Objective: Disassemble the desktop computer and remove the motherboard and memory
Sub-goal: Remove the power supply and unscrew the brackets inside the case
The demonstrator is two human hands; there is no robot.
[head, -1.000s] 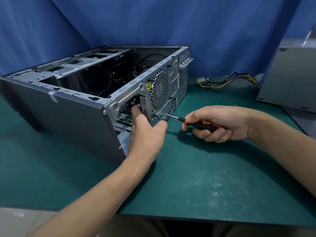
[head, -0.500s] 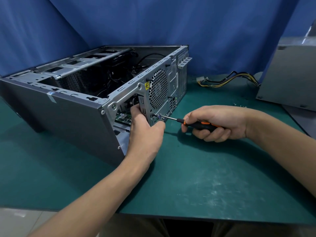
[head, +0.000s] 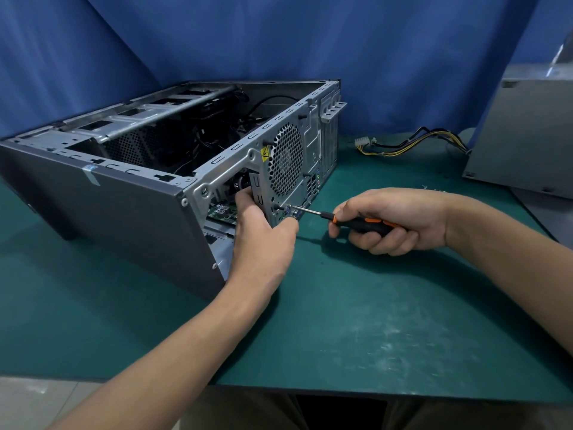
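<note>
An open grey desktop case (head: 124,212) lies on its side on the green mat, its rear panel with the round fan grille (head: 285,159) facing me. My left hand (head: 263,234) grips the edge of the rear panel, fingers reaching into the cut-out where a green circuit board (head: 221,209) shows. My right hand (head: 393,218) holds a black-and-orange screwdriver (head: 359,223); its tip touches a screw low on the rear panel, just below the grille. Black cables fill the dark inside of the case.
A bundle of yellow and black power cables (head: 409,144) lies behind my right hand. A grey metal box (head: 527,135) stands at the right edge. A few small screws (head: 434,188) lie near it. Blue curtain behind; the mat's front edge is close to me.
The screwdriver tip has shifted slightly along the lower rear panel toward my left thumb. Both hands keep their hold; the case has not moved.
</note>
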